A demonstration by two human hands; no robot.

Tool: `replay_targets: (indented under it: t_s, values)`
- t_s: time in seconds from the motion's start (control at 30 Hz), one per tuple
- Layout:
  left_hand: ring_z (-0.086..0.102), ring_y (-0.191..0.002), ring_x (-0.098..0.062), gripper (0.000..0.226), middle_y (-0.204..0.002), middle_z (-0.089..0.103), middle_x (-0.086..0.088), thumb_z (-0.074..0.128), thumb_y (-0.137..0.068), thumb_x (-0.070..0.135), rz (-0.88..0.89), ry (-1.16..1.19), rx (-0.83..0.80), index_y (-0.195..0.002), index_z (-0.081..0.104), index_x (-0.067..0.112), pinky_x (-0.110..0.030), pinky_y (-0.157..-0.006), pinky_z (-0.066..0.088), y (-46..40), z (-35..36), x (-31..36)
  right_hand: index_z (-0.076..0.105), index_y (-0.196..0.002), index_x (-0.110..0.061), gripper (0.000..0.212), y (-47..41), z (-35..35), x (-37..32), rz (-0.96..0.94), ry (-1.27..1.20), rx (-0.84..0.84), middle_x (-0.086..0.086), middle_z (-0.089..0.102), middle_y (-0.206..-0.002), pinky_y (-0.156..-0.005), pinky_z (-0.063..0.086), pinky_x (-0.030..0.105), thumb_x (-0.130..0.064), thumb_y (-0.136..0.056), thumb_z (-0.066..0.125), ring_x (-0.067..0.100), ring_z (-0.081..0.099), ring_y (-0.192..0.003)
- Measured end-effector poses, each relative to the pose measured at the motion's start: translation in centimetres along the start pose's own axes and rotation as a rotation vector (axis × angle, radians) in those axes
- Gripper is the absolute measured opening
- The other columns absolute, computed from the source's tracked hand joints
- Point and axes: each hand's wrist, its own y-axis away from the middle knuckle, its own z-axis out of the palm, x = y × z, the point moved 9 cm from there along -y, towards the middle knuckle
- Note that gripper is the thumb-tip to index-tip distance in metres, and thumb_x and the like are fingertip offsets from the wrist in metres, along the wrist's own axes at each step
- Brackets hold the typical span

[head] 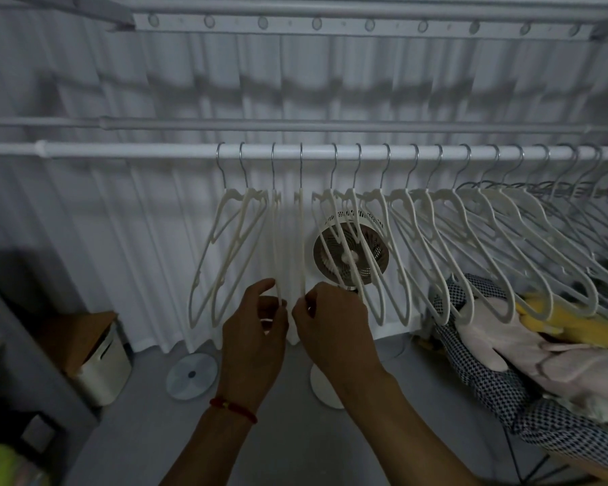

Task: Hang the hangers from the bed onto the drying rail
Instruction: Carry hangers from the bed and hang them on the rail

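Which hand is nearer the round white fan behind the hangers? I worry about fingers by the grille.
Right. The right hand sits just below and left of the round white fan, gripping a white plastic hanger; the left hand grips another hanger farther left.

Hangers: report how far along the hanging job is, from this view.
Done: a long row of white hangers already hooks over the drying rail, from mid-rail to the right edge. In hand: the left hand and right hand each pinch the bottom of one hanging hanger, apparently straightening them. Left: cannot tell, since the bed is out of view; the rail's left stretch is bare.
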Motion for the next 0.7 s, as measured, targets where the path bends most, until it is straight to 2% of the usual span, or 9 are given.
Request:
replay_targets:
  t_s: [0.13,0.23,0.4,0.57,0.7]
  values:
    - [0.062,-0.087,0.005,0.036,-0.093,0.065,0.012,0.063,-0.092,0.009,0.005,-0.011,0.013,-0.126,0.055,0.02,-0.002,-0.07,0.046,0.1,-0.1,0.2,0.054,-0.067,-0.011,0.031,-0.1,0.1,0.3,0.011,0.005,-0.006,0.002,0.054,-0.064,-0.06,0.038,0.031,-0.025,-0.095,0.056,0.018,0.053,-0.059]
    - [0.06,-0.088,0.01,0.038,-0.094,0.064,0.013,0.063,-0.092,0.008,0.01,-0.023,0.007,-0.129,0.055,0.017,-0.002,-0.07,0.045,0.2,-0.3,0.4,0.049,-0.066,-0.014,0.033,-0.2,0.2,0.6,0.02,0.033,-0.028,-0.003,0.045,-0.061,-0.061,0.033,0.028,-0.027,-0.096,0.053,0.015,0.047,-0.057]
    - [0.058,-0.086,0.014,0.04,-0.094,0.062,0.016,0.062,-0.093,0.009,0.006,-0.038,-0.004,-0.132,0.054,0.015,-0.001,-0.068,0.044,0.2,-0.5,0.4,0.051,-0.069,-0.014,0.031,0.0,0.2,0.9,0.041,0.069,-0.028,-0.004,0.046,-0.063,-0.061,0.032,0.027,-0.029,-0.097,0.052,0.013,0.047,-0.06]
    - [0.058,-0.083,0.015,0.041,-0.095,0.062,0.015,0.062,-0.093,0.01,-0.003,-0.032,-0.017,-0.131,0.053,0.018,-0.001,-0.067,0.044,0.3,-0.5,0.2,0.043,-0.063,-0.017,0.035,0.1,0.7,1.1,0.05,0.047,-0.029,-0.005,0.042,-0.059,-0.052,0.027,0.025,-0.026,-0.095,0.053,0.011,0.042,-0.054]
    - [0.059,-0.087,0.011,0.042,-0.099,0.063,0.013,0.062,-0.093,0.015,0.005,-0.042,-0.026,-0.133,0.052,0.019,-0.002,-0.07,0.045,0.4,-0.5,0.0,0.055,-0.072,-0.013,0.025,0.5,0.3,0.9,0.028,0.017,0.004,0.0,0.054,-0.068,-0.058,0.04,0.028,-0.024,-0.095,0.057,0.014,0.05,-0.059]
